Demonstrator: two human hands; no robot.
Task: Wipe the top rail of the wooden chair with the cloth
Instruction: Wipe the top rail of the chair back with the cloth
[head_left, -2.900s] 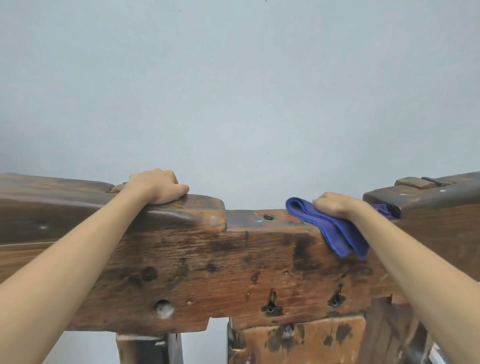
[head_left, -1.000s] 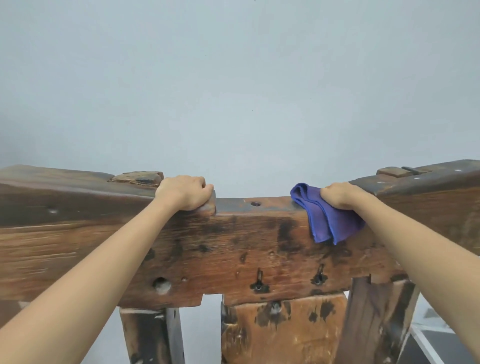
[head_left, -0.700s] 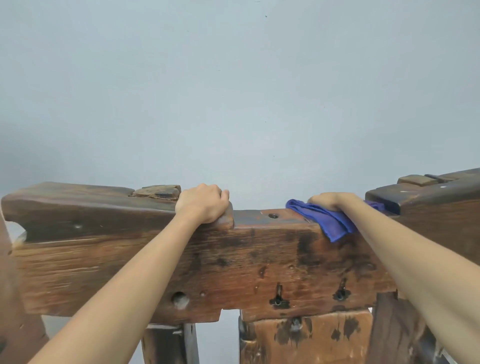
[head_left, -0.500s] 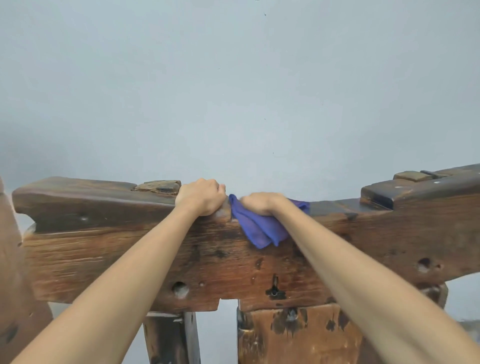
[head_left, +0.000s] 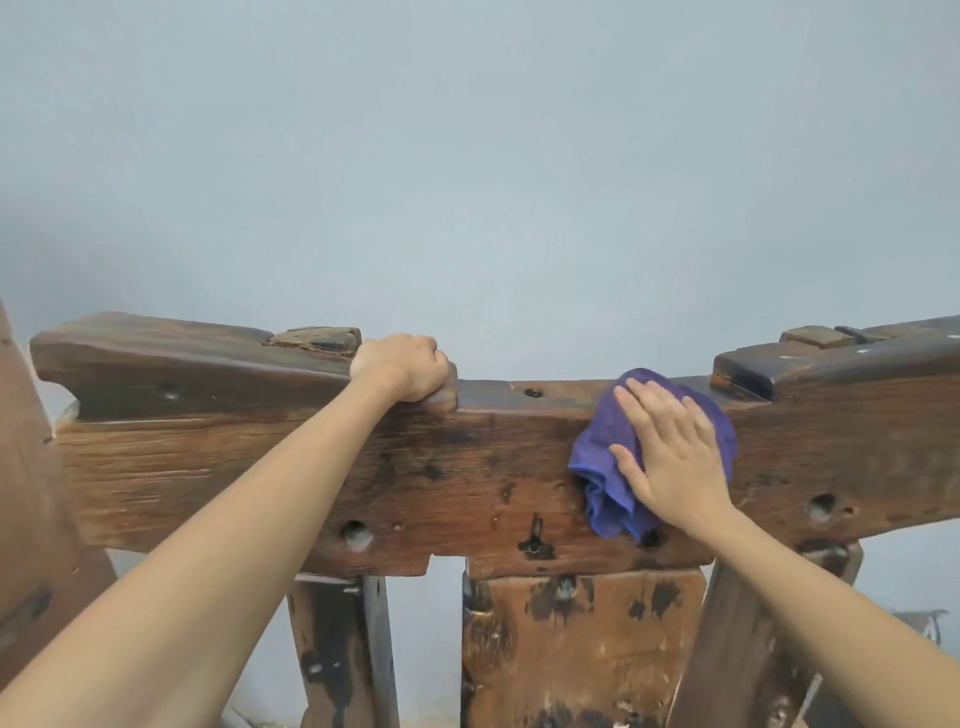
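The crumpled purple cloth (head_left: 602, 467) lies against the front face of the dark, weathered wooden top rail (head_left: 467, 457), right of frame centre, pressed flat by the right hand (head_left: 670, 457) with straight, spread fingers. The left hand (head_left: 402, 371) grips the rail's top edge at centre. Pale blue wall (head_left: 467, 182) behind.

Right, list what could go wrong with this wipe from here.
1. The right hand presses the blue cloth flat against the front face of the top rail, with straight fingers, so the bunched lower part could slip free and drop.
2. The rail has holes and a dark metal fitting just beside the cloth; the fabric may snag there.
3. The left hand grips the worn raised edge, where splinters seem possible.
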